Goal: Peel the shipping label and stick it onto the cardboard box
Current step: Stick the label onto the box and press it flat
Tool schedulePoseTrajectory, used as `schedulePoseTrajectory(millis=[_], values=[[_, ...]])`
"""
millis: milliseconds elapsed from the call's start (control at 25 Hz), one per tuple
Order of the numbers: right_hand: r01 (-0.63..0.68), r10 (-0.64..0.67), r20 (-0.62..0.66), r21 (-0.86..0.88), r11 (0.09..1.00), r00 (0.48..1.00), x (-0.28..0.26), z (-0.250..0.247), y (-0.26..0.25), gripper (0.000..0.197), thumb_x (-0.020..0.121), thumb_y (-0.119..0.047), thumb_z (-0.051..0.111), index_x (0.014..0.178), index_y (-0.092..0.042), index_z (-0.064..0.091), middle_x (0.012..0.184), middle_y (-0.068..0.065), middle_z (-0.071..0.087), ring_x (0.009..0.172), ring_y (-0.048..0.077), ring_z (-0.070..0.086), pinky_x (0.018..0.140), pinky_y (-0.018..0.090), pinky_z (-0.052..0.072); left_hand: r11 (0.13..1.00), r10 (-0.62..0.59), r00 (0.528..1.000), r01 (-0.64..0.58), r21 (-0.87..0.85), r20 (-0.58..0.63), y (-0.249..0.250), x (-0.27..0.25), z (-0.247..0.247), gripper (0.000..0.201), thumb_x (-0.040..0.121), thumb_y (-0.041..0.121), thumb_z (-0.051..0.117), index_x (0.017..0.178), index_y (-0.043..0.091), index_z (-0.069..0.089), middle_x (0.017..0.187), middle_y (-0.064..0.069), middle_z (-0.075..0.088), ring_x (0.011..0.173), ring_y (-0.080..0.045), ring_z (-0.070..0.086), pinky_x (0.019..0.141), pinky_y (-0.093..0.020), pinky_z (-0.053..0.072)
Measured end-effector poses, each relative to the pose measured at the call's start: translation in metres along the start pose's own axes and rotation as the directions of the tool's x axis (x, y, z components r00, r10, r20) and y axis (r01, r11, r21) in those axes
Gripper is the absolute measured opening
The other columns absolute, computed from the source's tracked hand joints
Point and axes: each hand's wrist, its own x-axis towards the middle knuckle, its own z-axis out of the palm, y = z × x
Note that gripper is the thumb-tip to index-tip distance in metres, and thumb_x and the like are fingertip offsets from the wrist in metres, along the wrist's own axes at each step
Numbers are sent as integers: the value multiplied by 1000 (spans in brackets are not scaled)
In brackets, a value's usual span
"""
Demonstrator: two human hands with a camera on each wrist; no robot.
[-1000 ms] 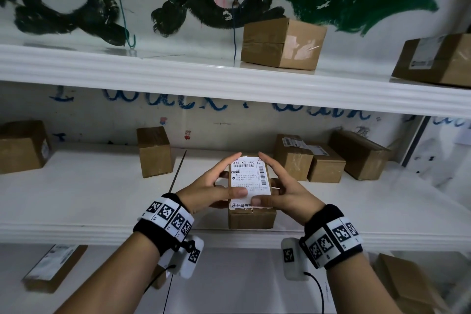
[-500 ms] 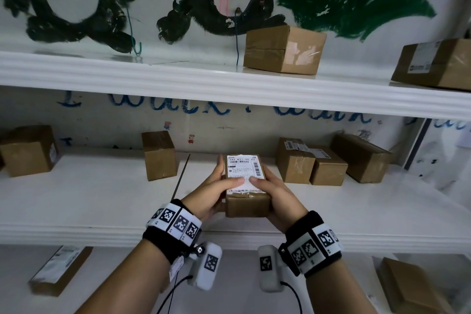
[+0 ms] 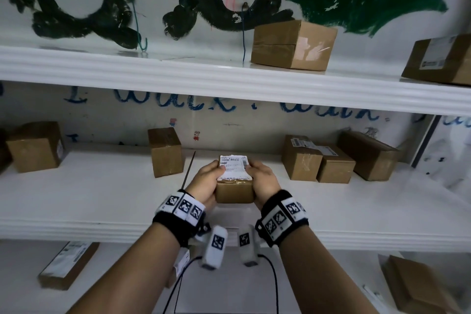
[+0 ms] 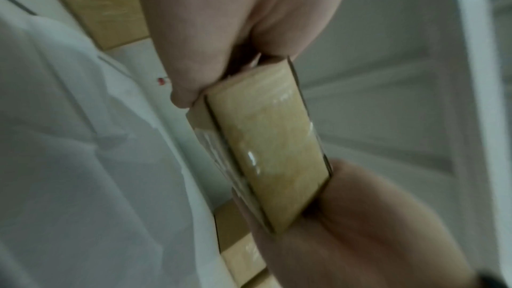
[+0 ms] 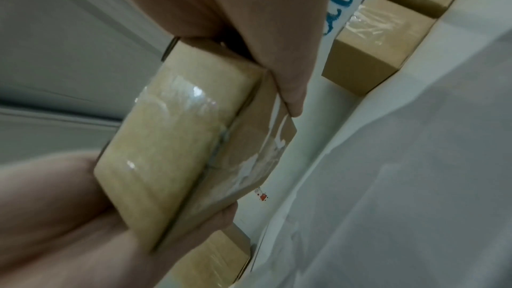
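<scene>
I am gripping the box (image 3: 235, 191) from both sides, above the middle shelf (image 3: 102, 201). My left hand (image 3: 205, 182) is curling round its left side, thumb lying over the label (image 3: 233, 167) on top. My right hand (image 3: 263, 181) is clasping the right side, thumb touching the label's right edge. The label is lying flat on the box top; its print is too small to read. Fingers under the box are hidden. Both wrist views are blurring; tape is glinting on the box end.

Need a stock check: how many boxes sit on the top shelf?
2: a taped box near the middle, a labelled box at the right edge, cut off by the frame; more may sit beyond view.
</scene>
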Motion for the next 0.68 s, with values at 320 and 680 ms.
schedulePoseTrajectory(millis=[320,680], values=[[-135,151,-103,141,981,983,34,35,5,36,91,11,42,119,6,64,106,24,71,84,33,70,75,36,59,998,38,996,-41,-37,-85,16,33,-22,33,102,-1,41,132,-5,55,118,-20,62,76,-15,68,64,-21,58],[-154,165,-55,159,975,985,43,31,16,44,87,19,32,114,5,64,95,20,72,82,31,70,71,34,60,994,-29,997,21,-104,-78,-1,46,-37,40,97,-14,37,131,-3,54,121,-23,62,86,-23,66,64,-26,56]])
